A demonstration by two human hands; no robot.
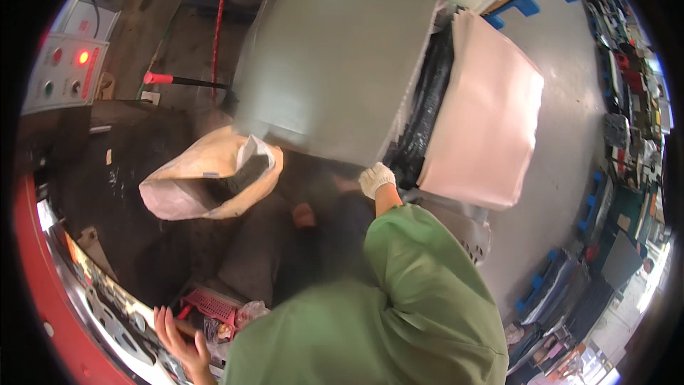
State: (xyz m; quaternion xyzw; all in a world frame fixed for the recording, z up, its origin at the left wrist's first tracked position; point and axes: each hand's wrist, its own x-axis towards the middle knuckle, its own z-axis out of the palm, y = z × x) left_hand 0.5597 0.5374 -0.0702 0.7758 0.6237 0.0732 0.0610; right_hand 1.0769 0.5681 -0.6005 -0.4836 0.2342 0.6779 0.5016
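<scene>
A large, smooth grey sheet takes up the upper middle of the view, and its surface looks slightly blurred. At its near right corner my right hand, in a white knit glove, is closed on the sheet's edge; the fingertips are partly hidden. My left hand is bare and low at the left, with its fingers stretched out beside a machine edge with metal parts. It holds nothing that I can see. Next to it sits a pink plastic basket with small items inside.
An opened paper sack lies left of centre. Pinkish sheets are stacked to the right beside black plastic wrap. A control box with a lit red lamp stands at the left, near a red-handled tool. Blue pallets show beyond.
</scene>
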